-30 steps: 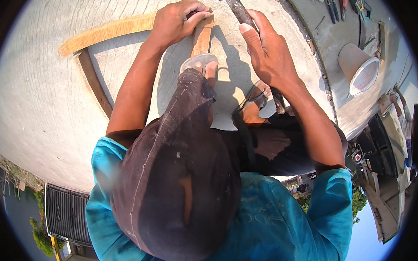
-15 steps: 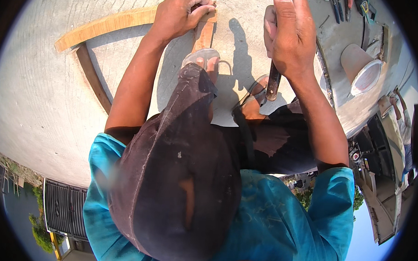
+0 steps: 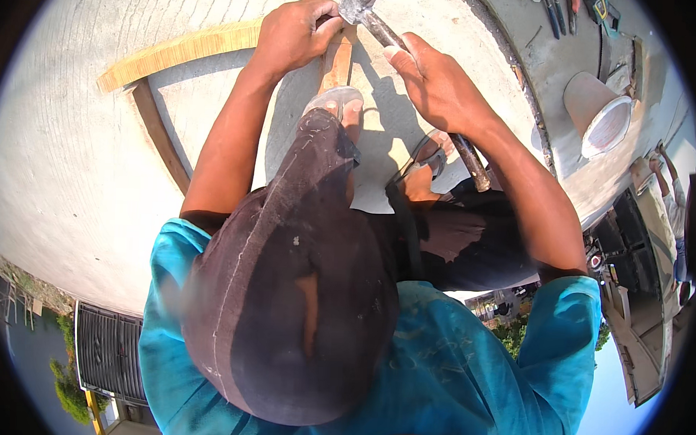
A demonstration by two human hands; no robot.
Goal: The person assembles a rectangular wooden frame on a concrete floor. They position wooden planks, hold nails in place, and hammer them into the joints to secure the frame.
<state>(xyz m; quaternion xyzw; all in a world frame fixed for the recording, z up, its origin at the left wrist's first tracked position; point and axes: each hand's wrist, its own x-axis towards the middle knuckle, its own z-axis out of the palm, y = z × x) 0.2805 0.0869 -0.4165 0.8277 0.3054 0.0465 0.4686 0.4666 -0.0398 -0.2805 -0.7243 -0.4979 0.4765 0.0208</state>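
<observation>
The right hand has its fingers wrapped around the handle of a hammer, whose metal head sits at twelve o'clock, just above the top of a short wooden strip. The left hand, at eleven o'clock, curls its fingers over the joint where that strip meets a long pale board. Both pieces lie on the concrete floor. A sandalled foot presses on the strip. At two o'clock, a bucket lies tipped.
</observation>
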